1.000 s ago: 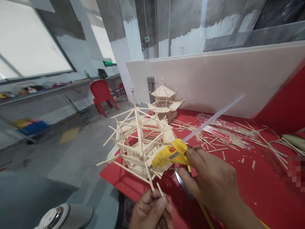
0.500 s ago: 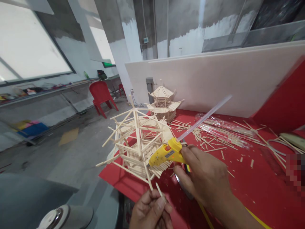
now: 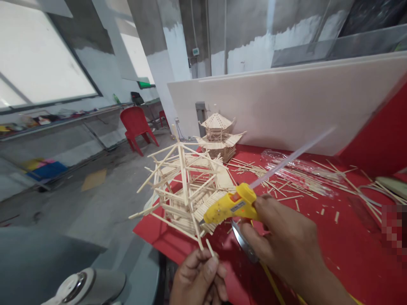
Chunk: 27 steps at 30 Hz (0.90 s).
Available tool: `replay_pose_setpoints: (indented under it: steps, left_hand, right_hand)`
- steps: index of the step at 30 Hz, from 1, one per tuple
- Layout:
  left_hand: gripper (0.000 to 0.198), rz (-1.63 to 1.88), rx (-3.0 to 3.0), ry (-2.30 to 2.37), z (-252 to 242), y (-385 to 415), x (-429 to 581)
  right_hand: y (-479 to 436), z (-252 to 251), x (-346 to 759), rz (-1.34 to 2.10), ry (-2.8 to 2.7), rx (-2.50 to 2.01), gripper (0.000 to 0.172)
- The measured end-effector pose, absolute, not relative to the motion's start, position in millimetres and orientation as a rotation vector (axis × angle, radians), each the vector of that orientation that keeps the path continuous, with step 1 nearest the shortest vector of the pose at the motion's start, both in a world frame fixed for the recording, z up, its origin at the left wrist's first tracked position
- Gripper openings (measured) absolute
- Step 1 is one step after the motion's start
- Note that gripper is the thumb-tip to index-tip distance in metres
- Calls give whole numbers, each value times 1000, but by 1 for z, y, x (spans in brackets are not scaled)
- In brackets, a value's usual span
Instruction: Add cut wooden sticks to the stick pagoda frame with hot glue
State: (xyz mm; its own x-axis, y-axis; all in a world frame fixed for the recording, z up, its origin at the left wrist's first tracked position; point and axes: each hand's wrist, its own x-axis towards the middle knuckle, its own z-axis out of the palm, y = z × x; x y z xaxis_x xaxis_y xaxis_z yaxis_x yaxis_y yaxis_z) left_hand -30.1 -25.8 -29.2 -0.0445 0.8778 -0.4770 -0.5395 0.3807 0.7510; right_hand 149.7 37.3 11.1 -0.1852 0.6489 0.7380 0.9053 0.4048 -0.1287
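Observation:
My right hand point(image 3: 280, 233) is wrapped round a yellow glue gun point(image 3: 230, 205), with a clear glue stick point(image 3: 292, 156) jutting from its back. The gun's nozzle points left, close to the lower front of a wooden stick frame model point(image 3: 184, 182). My left hand point(image 3: 200, 275) pinches a short wooden stick point(image 3: 210, 248) between thumb and finger, just below the model's front corner beam, whose tip meets the fingers. Under the gun lies a shiny metal-edged tool point(image 3: 243, 241), partly hidden by my right hand.
A finished-looking stick pagoda point(image 3: 218, 131) stands at the back of the red tabletop point(image 3: 318, 241). Loose sticks point(image 3: 295, 173) and plastic wrap lie at the right. A flask point(image 3: 92, 286) stands lower left; a red chair point(image 3: 137, 125) is beyond.
My right hand and the glue gun have moved right, away from the front corner beam. My left hand has shifted slightly up and left with the stick still in it.

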Motion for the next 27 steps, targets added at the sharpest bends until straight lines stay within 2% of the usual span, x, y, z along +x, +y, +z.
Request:
replay_pose_setpoints:
  steps: [18, 27]
  left_hand:
    - [36, 1274, 455, 1102, -25, -28, -22]
    - [36, 1272, 460, 1068, -25, -29, -20]
  right_hand:
    - [15, 9, 173, -421, -1897, -1298, 24]
    - [13, 8, 175, -408, -1890, -1282, 20]
